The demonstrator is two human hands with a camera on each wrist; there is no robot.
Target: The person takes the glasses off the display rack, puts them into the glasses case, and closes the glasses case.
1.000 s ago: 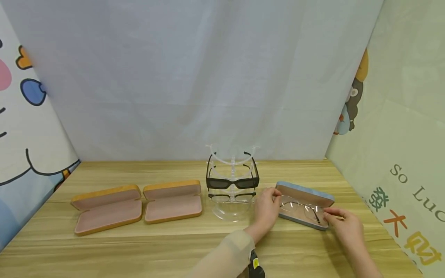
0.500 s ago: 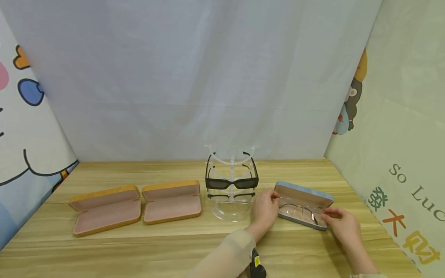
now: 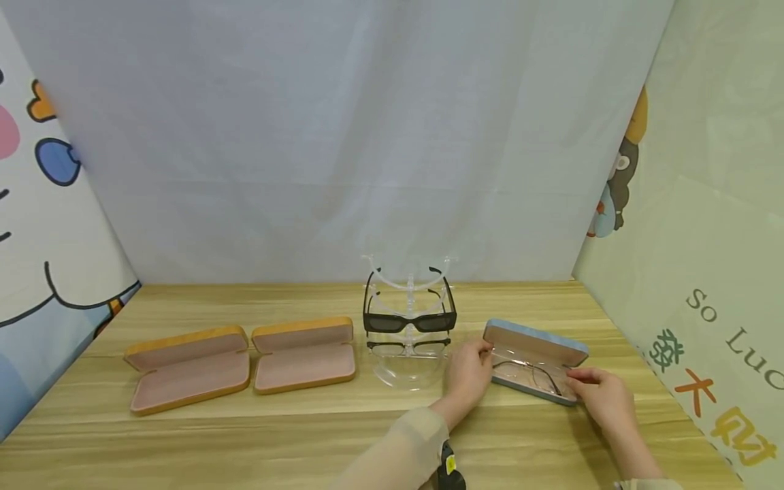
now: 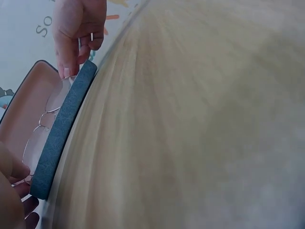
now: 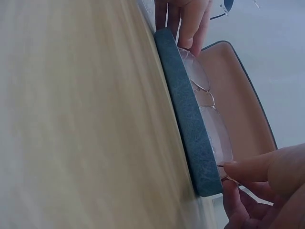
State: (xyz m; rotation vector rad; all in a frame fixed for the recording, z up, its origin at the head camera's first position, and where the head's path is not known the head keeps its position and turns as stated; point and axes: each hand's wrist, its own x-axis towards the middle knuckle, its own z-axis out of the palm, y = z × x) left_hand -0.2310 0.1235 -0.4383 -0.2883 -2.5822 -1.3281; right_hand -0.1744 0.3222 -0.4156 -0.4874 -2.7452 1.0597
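Note:
Thin wire-rimmed glasses (image 3: 527, 371) lie low inside the open blue case (image 3: 533, 391), at the right of the head view. My left hand (image 3: 468, 374) pinches their left end at the case's left edge. At the other end my right hand (image 3: 606, 401) pinches the frame between thumb and fingers. The left wrist view shows the glasses (image 4: 40, 129) behind the blue-green front wall (image 4: 62, 133), with my left hand (image 4: 12, 181) at the near end. In the right wrist view, my right thumb and fingers (image 5: 228, 171) hold the hinge end of the glasses (image 5: 214, 129).
A clear stand (image 3: 410, 282) left of my left hand bears black sunglasses (image 3: 410, 322) and dark-rimmed glasses (image 3: 409, 348). Two orange cases (image 3: 191, 381) (image 3: 305, 367) with pink linings lie open at the left. A grey cloth (image 3: 306, 136) hangs behind the wooden table (image 3: 245, 449).
The wire-rimmed glasses have sunk lower into the blue case. My right hand has shifted slightly left with them, and my left hand slightly down. Both keep their pinch.

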